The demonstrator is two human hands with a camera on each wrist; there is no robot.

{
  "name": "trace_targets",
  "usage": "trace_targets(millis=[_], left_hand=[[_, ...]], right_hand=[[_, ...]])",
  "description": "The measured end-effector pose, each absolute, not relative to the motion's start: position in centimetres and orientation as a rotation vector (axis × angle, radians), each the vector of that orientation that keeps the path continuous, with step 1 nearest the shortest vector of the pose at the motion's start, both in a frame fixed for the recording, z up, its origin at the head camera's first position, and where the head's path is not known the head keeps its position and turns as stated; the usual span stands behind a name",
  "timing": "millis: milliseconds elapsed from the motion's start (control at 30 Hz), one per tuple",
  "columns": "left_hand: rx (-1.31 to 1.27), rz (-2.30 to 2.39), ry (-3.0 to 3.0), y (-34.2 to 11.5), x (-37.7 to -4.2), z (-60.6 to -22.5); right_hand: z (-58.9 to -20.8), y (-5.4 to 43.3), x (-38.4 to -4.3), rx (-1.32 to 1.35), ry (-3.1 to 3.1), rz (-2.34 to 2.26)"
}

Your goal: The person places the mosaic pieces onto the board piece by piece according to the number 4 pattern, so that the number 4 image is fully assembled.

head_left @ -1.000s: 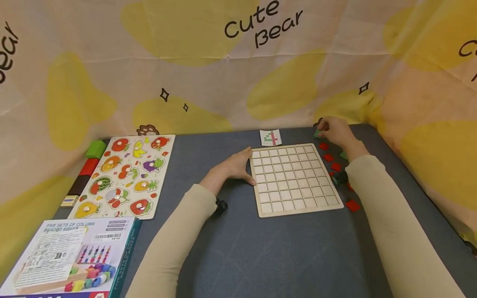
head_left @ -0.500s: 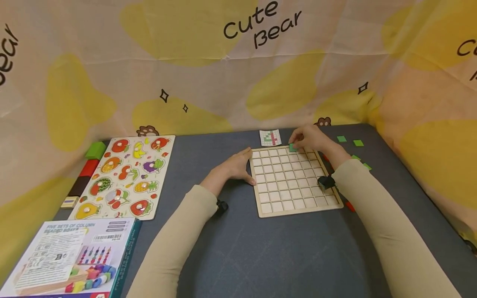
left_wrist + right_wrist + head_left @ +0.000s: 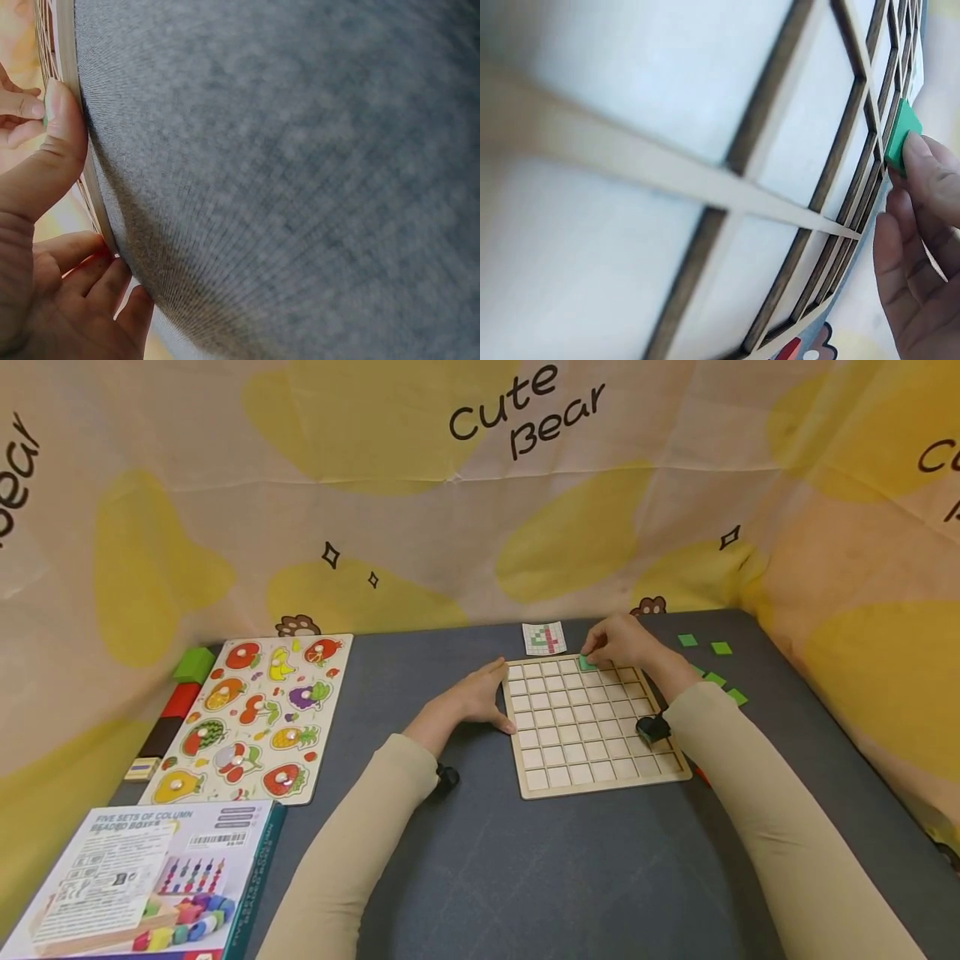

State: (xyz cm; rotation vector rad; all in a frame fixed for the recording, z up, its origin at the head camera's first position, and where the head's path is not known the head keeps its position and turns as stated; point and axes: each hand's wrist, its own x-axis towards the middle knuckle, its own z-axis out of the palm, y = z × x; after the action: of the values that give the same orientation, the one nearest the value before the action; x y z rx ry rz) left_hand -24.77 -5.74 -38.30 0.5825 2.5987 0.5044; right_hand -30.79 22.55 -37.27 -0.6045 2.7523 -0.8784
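A wooden grid board (image 3: 592, 790) with white squares lies on the dark table. My left hand (image 3: 474, 695) rests against its left edge, thumb and fingers spread apart; in the left wrist view the thumb (image 3: 66, 131) touches the rim. At the board's far edge my right hand (image 3: 621, 640) pinches a green square tile (image 3: 587, 663) over a top-row square. The right wrist view shows this green tile (image 3: 904, 133) tilted between thumb and fingers, at the grid's bars. Behind the board lies a small pattern card (image 3: 544, 638) with green and red squares.
Several loose green tiles (image 3: 722, 648) lie right of the board; a red tile (image 3: 702, 776) is partly hidden by the right forearm. To the left are a fruit puzzle board (image 3: 251, 718), colored blocks (image 3: 180, 700) and a bead-set box (image 3: 150, 877). A printed cloth (image 3: 420, 527) hangs behind.
My right hand has moved left from the loose tiles to the board's far edge, carrying the green tile, which then lowered slightly. The left hand has stayed in place.
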Motion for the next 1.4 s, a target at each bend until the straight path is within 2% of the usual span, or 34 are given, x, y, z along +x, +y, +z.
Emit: trace_targets(millis=[267, 567, 733, 1400], left_hand=[[0.575, 0.508, 2.589, -5.8, -24.8, -38.4], [0.582, 0.515, 2.575, -5.6, -24.6, -38.3], [0.574, 0.529, 2.572, -5.6, -24.5, -38.1], [0.568, 0.548, 2.572, -5.9, -24.5, -38.2]], right_hand=[[-36.7, 24.3, -30.6, -0.597, 2.758, -0.780], [-36.5, 33.1, -30.7, -0.251, 2.971, -0.722], [-36.7, 36.1, -30.1, -0.159, 2.962, -0.663], [-37.3, 35.8, -30.3, -0.239, 2.996, -0.601]])
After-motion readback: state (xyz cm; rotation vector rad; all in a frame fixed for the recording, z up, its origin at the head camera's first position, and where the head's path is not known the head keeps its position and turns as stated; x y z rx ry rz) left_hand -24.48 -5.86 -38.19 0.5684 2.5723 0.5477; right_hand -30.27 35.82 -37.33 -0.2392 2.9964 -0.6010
